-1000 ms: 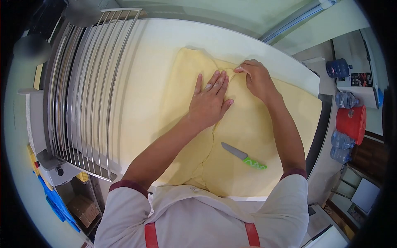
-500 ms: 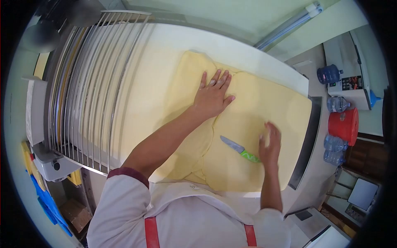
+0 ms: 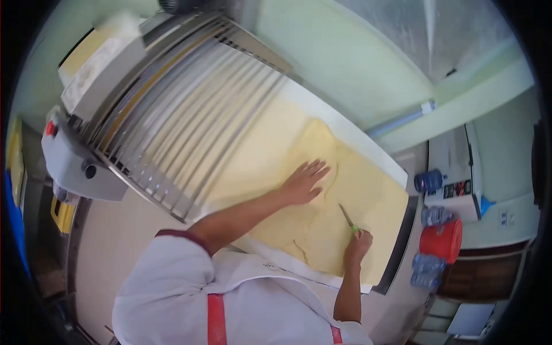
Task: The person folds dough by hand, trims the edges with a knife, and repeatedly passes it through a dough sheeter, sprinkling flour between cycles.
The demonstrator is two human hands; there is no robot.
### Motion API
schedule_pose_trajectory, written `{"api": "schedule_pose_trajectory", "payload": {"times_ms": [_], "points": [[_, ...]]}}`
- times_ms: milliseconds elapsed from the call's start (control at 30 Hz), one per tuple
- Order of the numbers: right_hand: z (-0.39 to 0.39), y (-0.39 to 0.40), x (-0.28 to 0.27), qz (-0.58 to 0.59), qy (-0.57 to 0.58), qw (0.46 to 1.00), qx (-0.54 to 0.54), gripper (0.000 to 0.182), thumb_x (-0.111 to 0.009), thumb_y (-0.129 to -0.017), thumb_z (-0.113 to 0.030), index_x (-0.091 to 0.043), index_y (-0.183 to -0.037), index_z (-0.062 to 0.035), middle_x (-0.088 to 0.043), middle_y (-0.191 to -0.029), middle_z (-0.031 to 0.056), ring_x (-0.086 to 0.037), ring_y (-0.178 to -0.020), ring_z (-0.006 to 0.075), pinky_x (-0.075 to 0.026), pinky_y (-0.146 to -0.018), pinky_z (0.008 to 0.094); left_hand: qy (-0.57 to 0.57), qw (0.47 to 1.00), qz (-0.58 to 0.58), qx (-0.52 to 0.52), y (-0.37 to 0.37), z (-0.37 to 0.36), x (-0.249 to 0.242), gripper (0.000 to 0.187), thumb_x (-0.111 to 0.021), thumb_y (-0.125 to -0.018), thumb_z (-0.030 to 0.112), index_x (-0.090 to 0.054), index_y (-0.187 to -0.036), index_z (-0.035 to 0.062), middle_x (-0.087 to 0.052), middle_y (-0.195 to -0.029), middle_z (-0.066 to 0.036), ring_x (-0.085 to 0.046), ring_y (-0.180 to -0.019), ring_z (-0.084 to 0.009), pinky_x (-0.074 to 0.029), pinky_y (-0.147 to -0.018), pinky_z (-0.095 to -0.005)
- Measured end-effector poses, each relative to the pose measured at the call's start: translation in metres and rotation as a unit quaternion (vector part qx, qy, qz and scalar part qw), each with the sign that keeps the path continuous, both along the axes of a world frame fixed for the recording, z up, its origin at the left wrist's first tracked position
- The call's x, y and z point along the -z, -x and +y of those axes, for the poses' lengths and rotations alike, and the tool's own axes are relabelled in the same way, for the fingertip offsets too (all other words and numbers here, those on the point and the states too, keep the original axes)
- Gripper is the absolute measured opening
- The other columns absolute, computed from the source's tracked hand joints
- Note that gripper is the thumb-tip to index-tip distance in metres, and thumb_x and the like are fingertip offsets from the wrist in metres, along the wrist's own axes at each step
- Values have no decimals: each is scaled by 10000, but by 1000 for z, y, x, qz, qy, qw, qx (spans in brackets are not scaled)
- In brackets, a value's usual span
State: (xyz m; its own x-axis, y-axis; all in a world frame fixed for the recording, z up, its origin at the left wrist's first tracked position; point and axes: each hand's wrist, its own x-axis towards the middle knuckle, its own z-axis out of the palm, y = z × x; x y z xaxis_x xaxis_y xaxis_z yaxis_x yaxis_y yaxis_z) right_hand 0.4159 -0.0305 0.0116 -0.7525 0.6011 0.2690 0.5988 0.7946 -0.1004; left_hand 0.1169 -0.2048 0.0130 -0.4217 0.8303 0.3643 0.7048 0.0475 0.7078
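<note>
The right hand's (image 3: 359, 245) knife (image 3: 347, 218) points forward, slanting left.

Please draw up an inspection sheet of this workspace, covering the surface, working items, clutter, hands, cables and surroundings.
Surface: white table, largely covered by the dough.
Working items: pale yellow dough sheet with an uneven seam; knife with a green handle, blade contact with the dough unclear.
Clutter: red bucket and water bottles, off the table to the right.
Hands: left hand spread on the dough; right hand gripping the knife handle.
Cables: nothing seen.
Surroundings: metal-barred guard at left; pale green wall beyond.
</note>
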Motion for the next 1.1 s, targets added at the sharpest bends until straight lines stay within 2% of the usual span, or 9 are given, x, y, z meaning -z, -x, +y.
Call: {"api": "schedule_pose_trajectory", "payload": {"times_ms": [67, 200, 300, 400, 533, 600, 700, 767, 1100], "points": [[21, -12, 28, 218, 169, 960, 58, 200, -506, -947, -134, -599, -1035, 19, -603, -956, 179, -575, -956, 327, -455, -825, 400, -45, 997, -38, -56, -14, -75, -18, 554, -581, -911, 194, -409, -1419, 55, -358, -1496, -188, -330, -1387, -359, -276, -1127, -470], [53, 59, -24, 144, 145, 978, 42, 235, -441, -955, -79, -599, -1060, 59, -607, -842, 181, -586, -790, 252, -459, -704, 361, -107, 971, -129, -168, -25, -235, -59, 420, -583, -903, 127, -529, -1310, 38, -546, -1317, -176, -514, -1226, -347, -422, -1012, -427], [-34, 193, -166, 55, 105, 988, -98, 325, -486, -908, -57, -600, -1196, 43, -631, -902, 215, -615, -856, 295, -476, -774, 392, -147, 955, -110, -233, -19, -321, -82, 368, -568, -908, 123, -563, -1265, 37, -597, -1217, -162, -570, -1122, -342, -455, -952, -409], [-168, 311, -284, 174, 58, 946, -268, 266, -639, -832, -88, -665, -1070, 29, -678, -950, 180, -648, -891, 277, -484, -805, 366, -175, 939, -98, -279, -10, -388, -100, 325, -570, -904, 93, -594, -1222, 27, -631, -1153, -166, -611, -1054, -333, -481, -909, -388], [-343, 427, -377, 287, 100, 845, -440, 235, -739, -779, -103, -669, -977, 3, -662, -898, 38, -582, -791, 123, -480, -698, 264, -218, 911, -138, -321, -12, -445, -99, 288, -569, -899, 47, -620, -1180, 15, -665, -1077, -154, -652, -956, -293, -501, -854, -347], [-418, 471, -389, 252, 234, 765, -545, 204, -717, -797, -87, -682, -989, -29, -668, -896, 34, -578, -723, 110, -476, -639, 262, -233, 904, -146, -326, -13, -458, -94, 265, -586, -891, 42, -634, -1151, 13, -665, -1038, -157, -656, -929, -283, -502, -830, -332], [-494, 529, -358, 219, 59, 729, -646, 170, -692, -810, -100, -668, -971, -52, -669, -894, 106, -617, -724, 244, -483, -690, 325, -232, 899, -172, -328, -15, -470, -92, 223, -577, -899, 39, -652, -1105, 1, -676, -1009, -154, -657, -916, -257, -500, -826, -328], [-535, 540, -327, 164, 97, 753, -630, 186, -722, -777, -107, -667, -947, -52, -669, -891, 169, -632, -821, 357, -488, -761, 402, -228, 897, -184, -331, -17, -474, -90, 203, -567, -909, 43, -659, -1083, -6, -683, -994, -151, -655, -918, -242, -497, -831, -329], [-496, 509, -352, 199, 104, 801, -554, 176, -653, -802, -38, -678, -976, -48, -693, -919, 158, -657, -881, 310, -531, -772, 397, -193, 896, -240, -320, -26, -457, -77, 174, -563, -940, 90, -675, -1028, -10, -690, -967, -140, -646, -929, -208, -481, -844, -319]]}}
